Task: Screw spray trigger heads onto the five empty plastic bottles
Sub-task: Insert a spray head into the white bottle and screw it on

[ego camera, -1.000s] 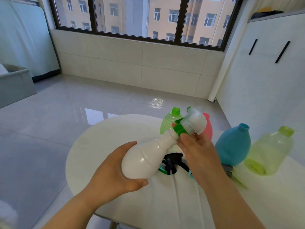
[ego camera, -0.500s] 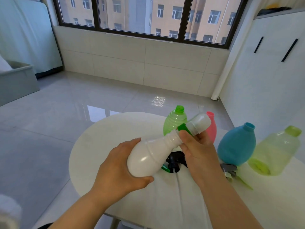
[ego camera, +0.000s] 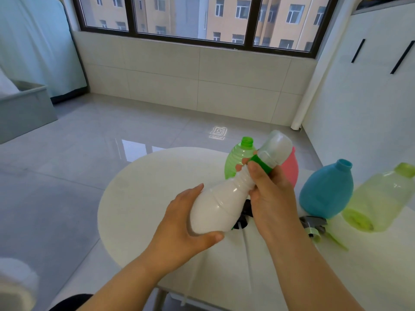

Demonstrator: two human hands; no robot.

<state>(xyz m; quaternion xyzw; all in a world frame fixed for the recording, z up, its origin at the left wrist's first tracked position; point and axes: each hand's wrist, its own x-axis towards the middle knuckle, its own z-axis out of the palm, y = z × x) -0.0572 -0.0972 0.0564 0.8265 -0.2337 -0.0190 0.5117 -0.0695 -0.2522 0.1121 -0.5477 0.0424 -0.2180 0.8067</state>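
My left hand (ego camera: 179, 223) grips the body of a white bottle (ego camera: 215, 203), held tilted above the table with its neck pointing up and right. A white spray head with a green collar (ego camera: 272, 153) sits on that neck, and my right hand (ego camera: 269, 196) pinches the collar. Behind stand a green bottle (ego camera: 235, 156), a pink bottle (ego camera: 290, 168), a blue bottle (ego camera: 325, 189) and a yellow-green bottle (ego camera: 379, 198), all with open necks. A black trigger head (ego camera: 243, 215) lies partly hidden under the white bottle. A grey and green trigger head (ego camera: 316, 227) lies beside the blue bottle.
The round white table (ego camera: 139, 194) has its curved edge at the left and front, with grey tiled floor (ego camera: 67, 171) beyond. A white cabinet (ego camera: 370, 86) stands close on the right. A grey bin (ego camera: 22, 108) sits at far left.
Both hands have lifted the white bottle a little and tilted it more upright. My right hand has turned around the green collar.
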